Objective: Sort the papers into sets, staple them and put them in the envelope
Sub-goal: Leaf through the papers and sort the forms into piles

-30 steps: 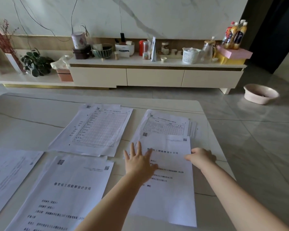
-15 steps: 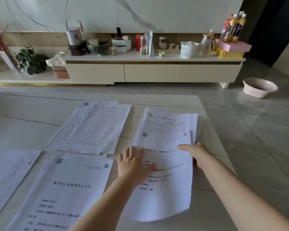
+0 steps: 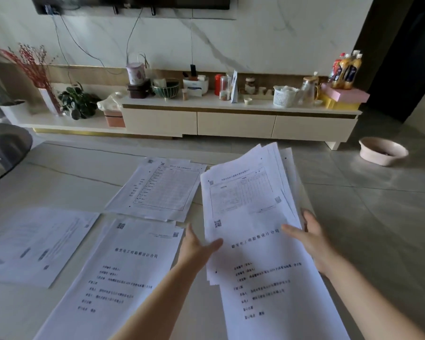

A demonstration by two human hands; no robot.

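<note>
Gripping paper stack edges, left hand, right hand

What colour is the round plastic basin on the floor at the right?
Pale pink; the round plastic basin shows best in the head view, on the grey tiled floor.

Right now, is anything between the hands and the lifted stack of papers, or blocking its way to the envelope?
Nothing separates them: the left hand and right hand both grip the lifted stack directly. No envelope or stapler shows in this view, so that path cannot be judged.
</note>
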